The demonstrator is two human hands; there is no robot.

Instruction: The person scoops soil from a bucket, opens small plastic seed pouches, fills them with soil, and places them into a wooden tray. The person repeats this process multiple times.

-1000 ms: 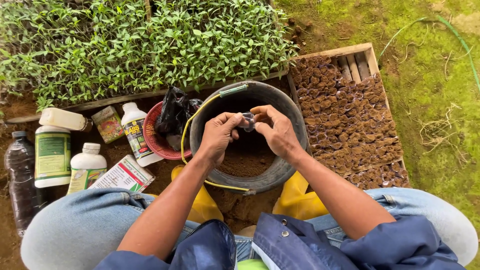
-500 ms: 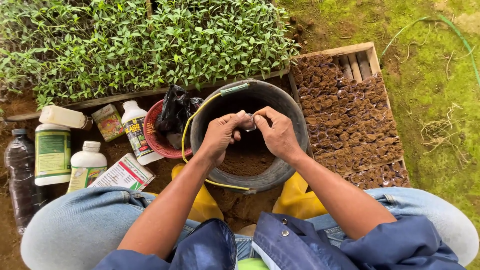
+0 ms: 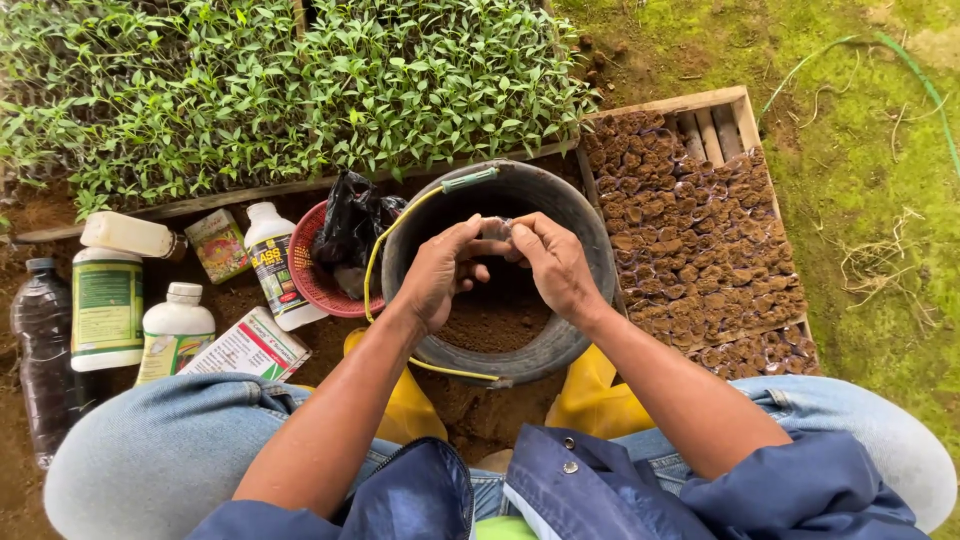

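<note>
While both hands [image 3: 500, 265] pinch a small pouch [image 3: 497, 229], bucket [image 3: 590, 230] beneath, bottles [image 3: 175, 320] left.

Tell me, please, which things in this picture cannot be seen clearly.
Head view only:
- Small pouch: mostly covered by left hand and right hand.
- Bucket soil: partly behind the hands.
- Red basket: contents hidden under a black bag.
- Dark bottle: contents unreadable.
</note>
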